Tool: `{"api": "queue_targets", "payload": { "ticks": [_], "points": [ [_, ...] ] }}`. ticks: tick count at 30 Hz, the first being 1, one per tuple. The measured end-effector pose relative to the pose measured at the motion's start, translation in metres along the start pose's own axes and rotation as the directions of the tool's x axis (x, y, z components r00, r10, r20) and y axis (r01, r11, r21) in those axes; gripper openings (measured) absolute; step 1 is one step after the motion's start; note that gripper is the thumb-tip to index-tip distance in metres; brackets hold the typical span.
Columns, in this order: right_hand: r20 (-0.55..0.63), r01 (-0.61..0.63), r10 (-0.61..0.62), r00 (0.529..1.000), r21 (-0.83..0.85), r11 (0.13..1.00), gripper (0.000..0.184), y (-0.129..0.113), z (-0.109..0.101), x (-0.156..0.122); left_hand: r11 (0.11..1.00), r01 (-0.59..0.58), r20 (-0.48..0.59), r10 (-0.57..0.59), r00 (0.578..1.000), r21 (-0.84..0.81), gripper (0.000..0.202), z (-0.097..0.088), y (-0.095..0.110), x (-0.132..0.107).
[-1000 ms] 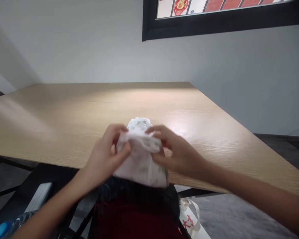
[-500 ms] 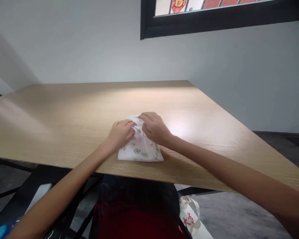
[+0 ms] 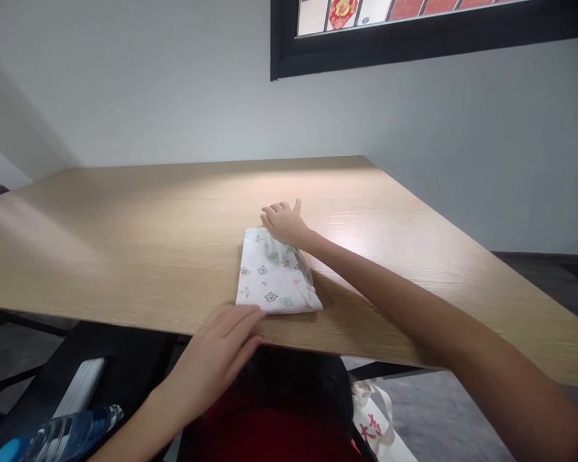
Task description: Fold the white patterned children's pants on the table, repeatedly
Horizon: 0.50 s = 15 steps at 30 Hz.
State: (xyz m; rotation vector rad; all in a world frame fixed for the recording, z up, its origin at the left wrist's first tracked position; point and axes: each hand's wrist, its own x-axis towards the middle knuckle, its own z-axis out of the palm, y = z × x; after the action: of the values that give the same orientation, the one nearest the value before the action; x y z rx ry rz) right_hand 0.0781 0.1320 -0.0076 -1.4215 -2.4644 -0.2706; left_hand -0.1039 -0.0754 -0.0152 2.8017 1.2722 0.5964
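A folded white cloth (image 3: pixel 274 279) printed with small green and pink figures lies flat near the front edge of the wooden table (image 3: pixel 149 237). My left hand (image 3: pixel 228 333) is at the cloth's near left corner, fingers stretched out and touching its near edge. At the far edge of the cloth rests my right hand (image 3: pixel 284 221), its fingers extended and the thumb raised. Neither hand grips the cloth. The right side of the cloth looks a little puffed and creased.
Below the table on the left, a black chair seat (image 3: pixel 125 359) holds a water bottle (image 3: pixel 72 433) with a blue cap and a white flat object (image 3: pixel 81 385). A white bag (image 3: pixel 376 423) with red characters stands on the floor. A wall (image 3: pixel 173 90) with a dark-framed window (image 3: pixel 390 61) rises behind.
My left hand has come off the far part of the cloth and moved toward me to its near corner. My right hand has shifted slightly away, and the cloth now lies flatter.
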Motion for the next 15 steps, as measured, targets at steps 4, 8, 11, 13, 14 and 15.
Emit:
{"api": "queue_targets", "payload": {
  "ticks": [4, 8, 11, 13, 14, 15],
  "points": [
    [-0.168, 0.301, -0.277, 0.946, 0.141, 0.943, 0.029, -0.021, -0.020, -0.049, 0.998, -0.048, -0.045, 0.049, 0.998, 0.033, 0.031, 0.002, -0.026, 0.014],
    [-0.121, 0.504, -0.493, 0.862, 0.315, 0.804, 0.021, -0.038, -0.037, -0.107, 0.983, -0.173, -0.035, 0.175, 0.984, 0.068, 0.017, 0.007, -0.037, 0.032],
    [-0.075, 0.500, -0.511, 0.856, 0.365, 0.785, 0.023, -0.039, -0.046, -0.136, 0.960, -0.266, -0.043, 0.271, 0.962, 0.089, 0.017, 0.006, -0.035, 0.040],
    [-0.083, 0.491, -0.496, 0.864, 0.357, 0.795, 0.026, -0.036, -0.052, -0.147, 0.963, -0.266, -0.076, 0.268, 0.960, 0.032, 0.014, 0.001, -0.030, 0.039],
    [-0.095, 0.484, -0.485, 0.869, 0.358, 0.798, 0.027, -0.034, -0.056, -0.151, 0.970, -0.244, -0.099, 0.241, 0.965, -0.019, 0.013, -0.002, -0.027, 0.038],
    [-0.108, 0.474, -0.469, 0.876, 0.371, 0.799, 0.027, -0.031, -0.060, -0.154, 0.974, -0.212, -0.115, 0.202, 0.973, -0.080, 0.012, -0.005, -0.024, 0.036]
  ]
}}
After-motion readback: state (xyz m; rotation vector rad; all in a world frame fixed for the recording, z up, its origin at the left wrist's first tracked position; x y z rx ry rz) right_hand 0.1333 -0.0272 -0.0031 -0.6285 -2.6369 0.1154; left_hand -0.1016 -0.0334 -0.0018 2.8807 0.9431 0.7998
